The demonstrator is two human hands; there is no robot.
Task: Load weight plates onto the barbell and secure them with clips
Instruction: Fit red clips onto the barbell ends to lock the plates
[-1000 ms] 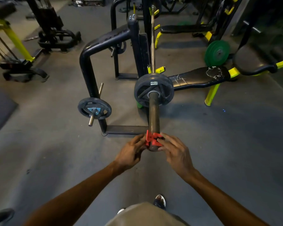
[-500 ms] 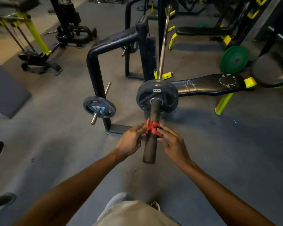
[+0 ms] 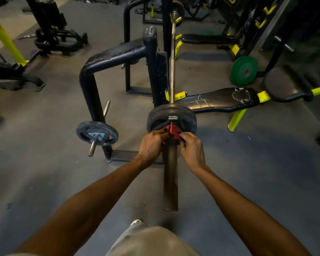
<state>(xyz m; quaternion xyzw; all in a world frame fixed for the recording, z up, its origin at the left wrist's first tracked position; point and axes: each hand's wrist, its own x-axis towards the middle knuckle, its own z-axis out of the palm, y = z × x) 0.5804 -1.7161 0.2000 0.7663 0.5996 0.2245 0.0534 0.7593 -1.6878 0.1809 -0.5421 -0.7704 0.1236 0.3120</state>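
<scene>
The barbell sleeve [image 3: 170, 174] points toward me from the rack, with black weight plates [image 3: 187, 119] stacked at its inner end. A red clip [image 3: 172, 131] sits on the sleeve right against the outer plate. My left hand [image 3: 151, 145] grips the clip from the left side. My right hand [image 3: 192, 148] pinches it from the right. Both sets of fingertips hide much of the clip. The thin chrome bar shaft [image 3: 172, 58] runs away beyond the plates.
A dark bench rack frame [image 3: 107, 58] stands left of the bar, with a small plate [image 3: 97, 133] on its storage peg. A black bench pad [image 3: 218, 99] lies to the right, a green plate [image 3: 244, 70] behind it. Other machines ring the grey floor.
Both hands slid the red clip from the sleeve's outer end inward along the sleeve until it reached the plates. I have stepped closer to the bar.
</scene>
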